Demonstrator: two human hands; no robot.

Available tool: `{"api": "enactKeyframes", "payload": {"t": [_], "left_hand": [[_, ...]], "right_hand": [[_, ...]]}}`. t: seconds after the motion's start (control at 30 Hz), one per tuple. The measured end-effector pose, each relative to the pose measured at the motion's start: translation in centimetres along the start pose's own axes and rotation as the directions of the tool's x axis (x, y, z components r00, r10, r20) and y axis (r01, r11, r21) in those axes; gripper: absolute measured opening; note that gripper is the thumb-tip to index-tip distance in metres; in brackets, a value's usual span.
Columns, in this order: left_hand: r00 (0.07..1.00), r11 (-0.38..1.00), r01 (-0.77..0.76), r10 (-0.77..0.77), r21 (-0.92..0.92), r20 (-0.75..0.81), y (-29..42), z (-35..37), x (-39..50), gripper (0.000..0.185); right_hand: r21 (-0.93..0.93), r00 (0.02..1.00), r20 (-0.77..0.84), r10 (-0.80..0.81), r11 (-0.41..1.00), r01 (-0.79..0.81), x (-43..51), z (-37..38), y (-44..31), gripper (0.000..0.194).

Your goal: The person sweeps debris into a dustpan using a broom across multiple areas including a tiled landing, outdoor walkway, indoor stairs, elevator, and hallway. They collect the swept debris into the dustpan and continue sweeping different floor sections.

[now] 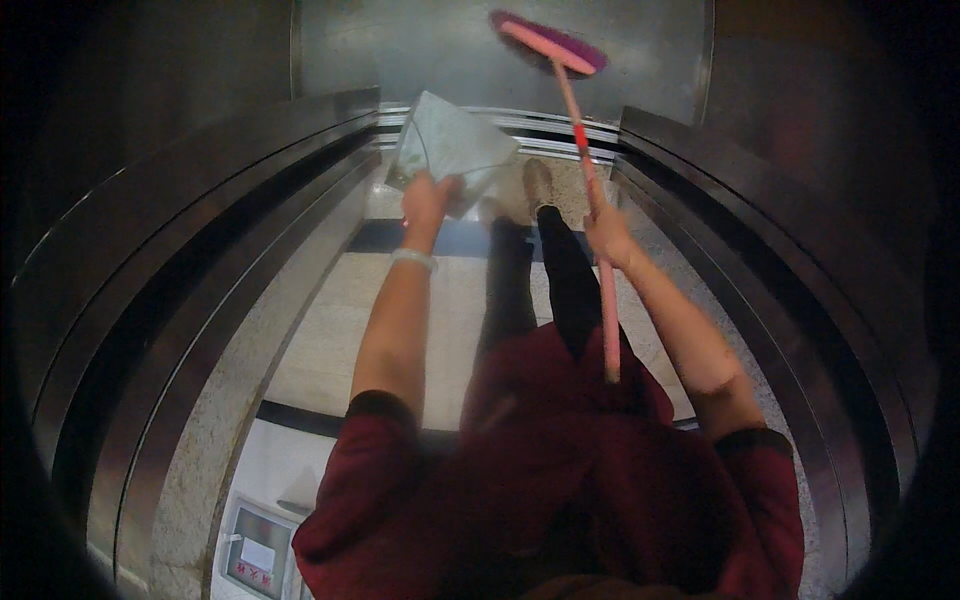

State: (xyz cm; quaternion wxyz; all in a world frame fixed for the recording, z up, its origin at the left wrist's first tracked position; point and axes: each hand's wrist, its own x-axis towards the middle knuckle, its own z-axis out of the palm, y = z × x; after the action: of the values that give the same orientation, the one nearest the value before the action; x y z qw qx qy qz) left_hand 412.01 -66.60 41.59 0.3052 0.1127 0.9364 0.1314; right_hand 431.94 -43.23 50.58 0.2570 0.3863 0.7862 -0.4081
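My left hand (427, 206) grips a pale, box-like container (457, 135), maybe a dustpan, at its near side. A thin wire handle loops across it, and a few small green bits show near its left edge. In my right hand (611, 232) is the pink stick of a broom (609, 322), held around its middle. The broom head (551, 46), pink with purple bristles, points away from me and is raised up ahead, over the grey floor; whether it touches is unclear. Blur softens both tools.
Metal sill tracks (547, 120) of what looks like a lift doorway cross ahead of my shoes (538, 182). Dark metal door jambs (225, 180) rise on both sides. Beyond lies a grey metallic surface (420, 45). Light floor tiles (442, 322) and a glass-fronted wall cabinet (259, 547) bearing writing are behind.
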Motion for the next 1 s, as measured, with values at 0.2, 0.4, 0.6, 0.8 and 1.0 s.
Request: {"api": "enactKeyframes", "payload": {"t": [0.2, 0.4, 0.6, 0.8, 1.0], "left_hand": [[0.996, 0.998, 0.042, -0.038, -0.05, 0.081, 1.8, -0.5, -0.8, 0.044], [0.999, 0.997, 0.05, -0.05, -0.055, 0.007, 0.2, -1.3, -2.3, 0.042], [0.999, 0.989, 0.014, -0.021, -0.148, -0.043, -3.5, -2.4, -6.0, 0.04], [0.998, 0.992, 0.058, -0.061, -0.108, -0.02, -6.8, -1.1, -9.0, 0.039], [0.99, 0.98, 0.136, -0.138, -0.146, -0.01, -8.7, 0.1, -11.3, 0.036]], "right_hand": [[0.35, 0.92, 0.385, 0.078, 0.91, -0.223, -10.6, -3.1, -5.9, 0.062], [0.275, 0.893, 0.427, 0.14, 0.921, -0.276, -13.9, -10.2, -10.9, 0.058], [-0.256, 0.957, 0.121, -0.264, 0.923, 0.287, 1.4, -10.1, -12.0, 0.063], [-0.61, 0.981, 0.089, -0.174, 0.769, 0.191, 15.4, -5.8, -13.3, 0.076], [-0.362, 0.911, 0.412, 0.006, 0.919, 0.158, -1.8, 1.9, -4.0, 0.08]]}}
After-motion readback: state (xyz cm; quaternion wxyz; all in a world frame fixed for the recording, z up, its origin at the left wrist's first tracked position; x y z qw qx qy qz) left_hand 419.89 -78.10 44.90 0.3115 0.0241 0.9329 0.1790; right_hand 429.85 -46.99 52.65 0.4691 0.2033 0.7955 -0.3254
